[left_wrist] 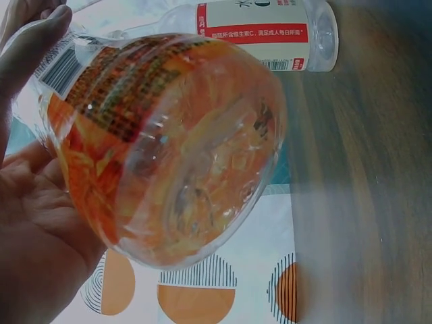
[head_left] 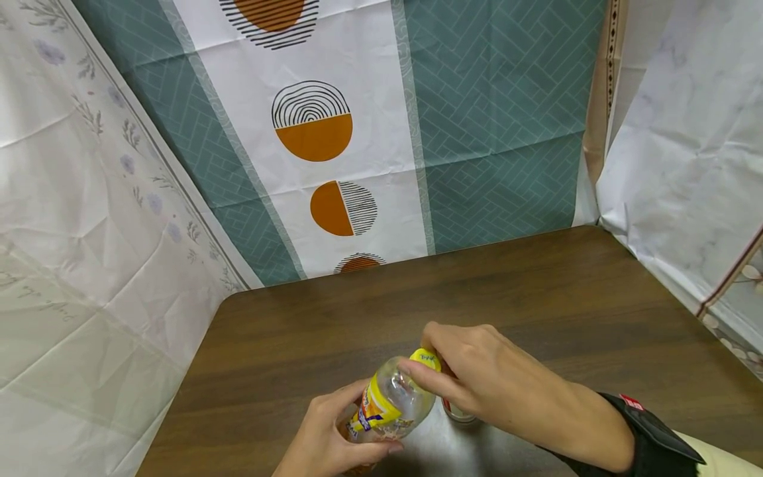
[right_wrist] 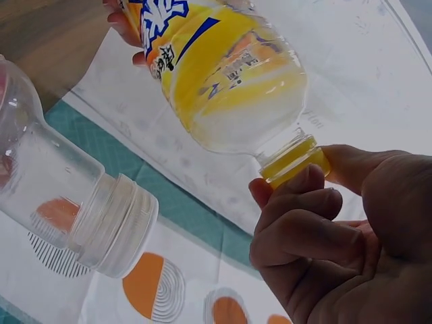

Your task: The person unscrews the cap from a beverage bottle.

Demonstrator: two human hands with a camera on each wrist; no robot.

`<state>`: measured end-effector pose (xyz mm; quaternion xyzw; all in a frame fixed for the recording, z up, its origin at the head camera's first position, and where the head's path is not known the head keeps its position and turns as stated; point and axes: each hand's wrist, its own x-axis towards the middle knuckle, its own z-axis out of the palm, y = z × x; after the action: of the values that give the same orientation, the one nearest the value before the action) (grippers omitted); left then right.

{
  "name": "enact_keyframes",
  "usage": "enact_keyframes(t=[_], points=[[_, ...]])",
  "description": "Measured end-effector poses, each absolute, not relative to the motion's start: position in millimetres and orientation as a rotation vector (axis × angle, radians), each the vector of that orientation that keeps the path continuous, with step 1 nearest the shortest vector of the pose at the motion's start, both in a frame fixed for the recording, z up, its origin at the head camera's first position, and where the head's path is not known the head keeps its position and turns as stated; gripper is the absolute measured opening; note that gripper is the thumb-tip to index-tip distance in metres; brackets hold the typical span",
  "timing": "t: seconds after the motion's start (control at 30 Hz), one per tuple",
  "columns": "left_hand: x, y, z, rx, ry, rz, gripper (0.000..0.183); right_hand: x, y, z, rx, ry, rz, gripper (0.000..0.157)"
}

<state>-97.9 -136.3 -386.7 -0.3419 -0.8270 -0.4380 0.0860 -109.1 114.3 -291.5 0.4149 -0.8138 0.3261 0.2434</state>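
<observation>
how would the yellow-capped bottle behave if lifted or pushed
The yellow-capped bottle is probably light: no liquid shows through its clear shoulder. Its glossy plastic wall may flex when squeezed, and its round body could roll.

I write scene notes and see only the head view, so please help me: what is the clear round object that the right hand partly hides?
Observer: It is a transparent plastic bottle with a whitish ridged cap, as the right wrist view shows.
Operator: Thank you. Which print is near its base?
Observer: In the left wrist view, a small black barcode shows on its cream label.
Operator: And what does the palm side of the right hand look like?
Observer: The right wrist view shows the right hand with its fingers curled at the round yellow plastic cap.
</observation>
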Motion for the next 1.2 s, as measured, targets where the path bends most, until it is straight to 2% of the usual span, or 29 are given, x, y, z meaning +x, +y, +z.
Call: enact_keyframes(t=[0.33, 0.83, 0.97, 1.2], points=[[-98, -138, -387, -1.085, -2.427, -1.294, 0.058, -111, 114, -291, 1.223, -2.133, 0.849, 0.033], [-88, -131, -358, -1.156, -2.431, -1.382, 0.054, -109, 114, -287, 1.284, -2.092, 0.763, 0.038], [-88, -132, -357, -1.17, -2.456, -1.417, 0.055, -110, 114, -285, 1.338, -2.028, 0.739, 0.035], [-93, -141, -380, -1.176, -2.53, -1.489, 0.06, -109, 114, -279, 1.431, -1.904, 0.703, 0.032]])
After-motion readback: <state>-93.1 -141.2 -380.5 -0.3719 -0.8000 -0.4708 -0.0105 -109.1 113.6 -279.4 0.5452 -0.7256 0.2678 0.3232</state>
